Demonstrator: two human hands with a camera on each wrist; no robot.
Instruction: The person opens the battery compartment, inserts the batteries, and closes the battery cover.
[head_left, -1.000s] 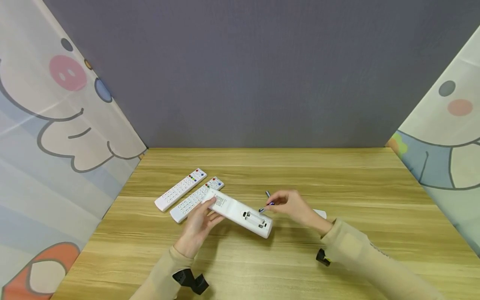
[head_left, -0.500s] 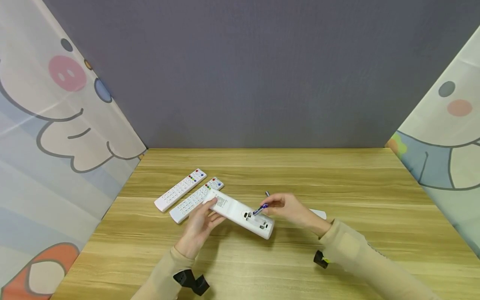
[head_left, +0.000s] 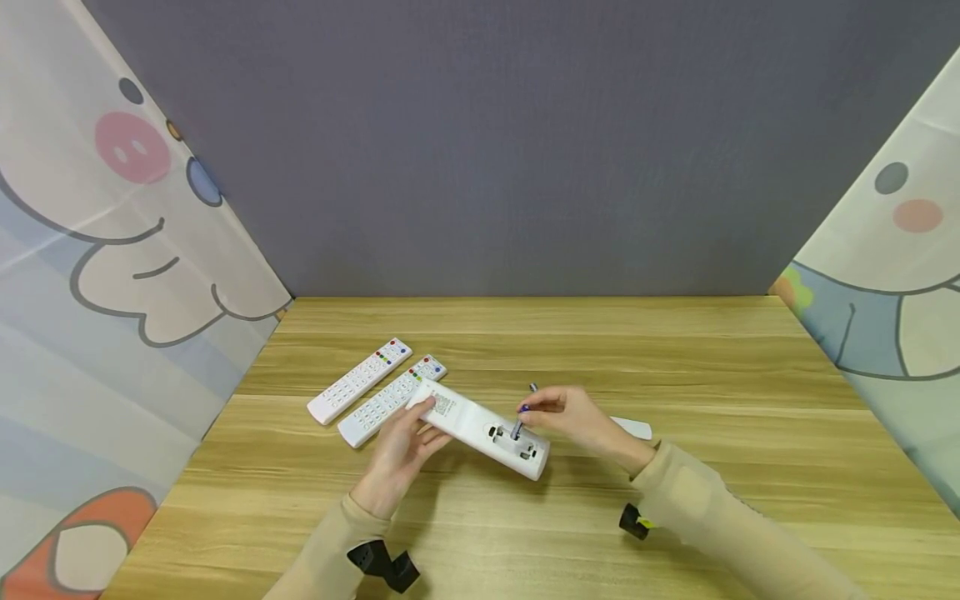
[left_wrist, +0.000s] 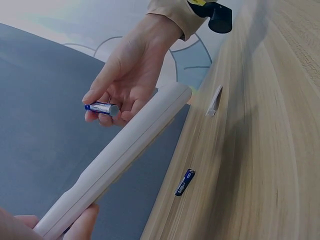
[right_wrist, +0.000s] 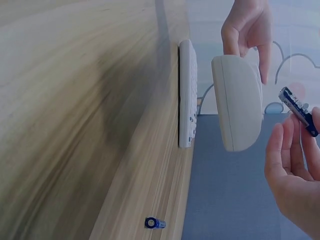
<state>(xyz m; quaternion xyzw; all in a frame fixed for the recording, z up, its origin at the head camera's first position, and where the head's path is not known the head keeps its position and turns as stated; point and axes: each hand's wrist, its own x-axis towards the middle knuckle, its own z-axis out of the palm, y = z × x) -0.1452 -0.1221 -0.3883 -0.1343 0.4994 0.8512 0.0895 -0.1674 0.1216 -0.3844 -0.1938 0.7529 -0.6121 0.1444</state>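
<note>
My left hand (head_left: 397,457) grips a white remote control (head_left: 467,421) by one end, thumb on its back. The remote is held above the table, back side up, its battery compartment (head_left: 521,447) uncovered. Between thumb and fingertips, my right hand (head_left: 573,418) pinches a blue-and-silver battery (head_left: 516,430); in the head view it stands steeply over the compartment. The right wrist view shows this battery (right_wrist: 298,111) tilted beside the remote; whether they touch I cannot tell. A second battery (left_wrist: 185,182) lies on the table beyond the right hand, and a white battery cover (head_left: 634,428) lies partly behind the right wrist.
Two white remote controls (head_left: 360,382) lie buttons up, side by side, at the left of the wooden table (head_left: 675,333). A dark grey panel (head_left: 480,150) stands along the back edge. Printed curtains (head_left: 892,250) hang at both sides.
My right hand has brought the battery left, over the compartment, and turned it from slanting to nearly upright. The left hand and its remote have hardly moved.
</note>
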